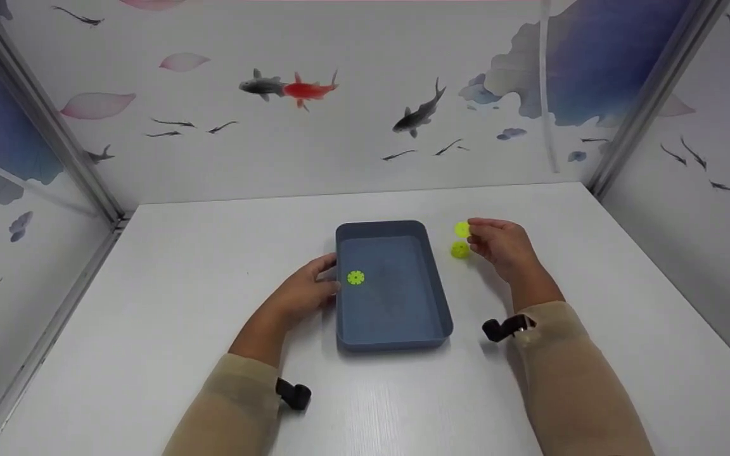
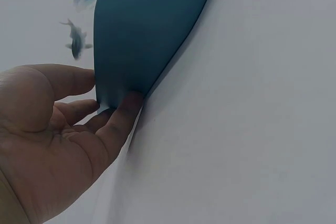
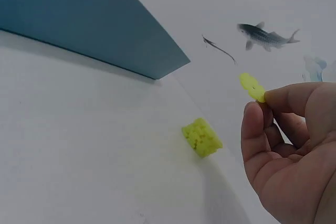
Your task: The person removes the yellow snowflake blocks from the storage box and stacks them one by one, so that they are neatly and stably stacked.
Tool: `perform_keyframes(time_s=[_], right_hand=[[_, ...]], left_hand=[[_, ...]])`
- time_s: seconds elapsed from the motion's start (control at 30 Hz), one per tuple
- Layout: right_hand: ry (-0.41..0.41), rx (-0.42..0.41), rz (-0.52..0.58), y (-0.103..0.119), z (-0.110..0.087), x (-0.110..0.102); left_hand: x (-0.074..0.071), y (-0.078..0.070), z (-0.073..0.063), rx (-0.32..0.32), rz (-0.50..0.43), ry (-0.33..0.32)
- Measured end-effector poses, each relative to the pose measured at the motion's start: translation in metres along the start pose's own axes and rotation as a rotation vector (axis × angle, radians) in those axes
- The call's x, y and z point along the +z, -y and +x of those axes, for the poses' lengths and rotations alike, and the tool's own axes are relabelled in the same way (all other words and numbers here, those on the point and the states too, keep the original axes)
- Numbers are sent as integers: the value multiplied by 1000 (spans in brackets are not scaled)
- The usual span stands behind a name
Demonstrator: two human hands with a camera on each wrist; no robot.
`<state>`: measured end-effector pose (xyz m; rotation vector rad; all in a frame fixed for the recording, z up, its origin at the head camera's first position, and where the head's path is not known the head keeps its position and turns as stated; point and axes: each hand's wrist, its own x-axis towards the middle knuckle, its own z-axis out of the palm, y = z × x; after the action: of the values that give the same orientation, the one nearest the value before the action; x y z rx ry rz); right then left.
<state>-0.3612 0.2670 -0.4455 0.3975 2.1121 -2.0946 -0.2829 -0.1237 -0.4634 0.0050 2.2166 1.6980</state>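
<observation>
A blue-grey rectangular tray (image 1: 394, 297) lies on the table, holding one small yellow-green notched disc (image 1: 355, 277) near its left wall. Against that wall's outer side rests my left hand (image 1: 305, 290), thumb and fingertips touching it. In the left wrist view the fingers (image 2: 123, 116) meet the tray's outer wall (image 2: 142, 35) low down. My right hand (image 1: 503, 248) is right of the tray, pinching one thin yellow-green disc (image 3: 252, 87) between thumb and forefinger. Just below the held disc stands a short stack of matching yellow-green discs (image 3: 202, 138) on the table.
A white table (image 1: 200, 291) surrounds the tray. Behind it rises a white panel (image 1: 352, 158) printed with fish and petals, with further panels on both sides. Metal posts (image 1: 656, 101) stand at the back corners. A small black camera (image 1: 294, 394) sits on each wrist.
</observation>
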Motion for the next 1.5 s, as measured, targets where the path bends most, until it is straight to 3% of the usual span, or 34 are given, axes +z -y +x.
perform_keyframes(time_s=[0.3,0.53,1.17,1.5], right_hand=[[-25,55,-91,-17,9,-9],[-9,84,56,-24,7,-7],[-68,79,2,-27,12,-2],[-56,73,-20,-27,12,-3]], left_hand=[[0,-1,0,4,11,-1],[1,1,1,25,-16,12],[1,2,1,24,-10,-1],[1,3,2,31,-20,15]])
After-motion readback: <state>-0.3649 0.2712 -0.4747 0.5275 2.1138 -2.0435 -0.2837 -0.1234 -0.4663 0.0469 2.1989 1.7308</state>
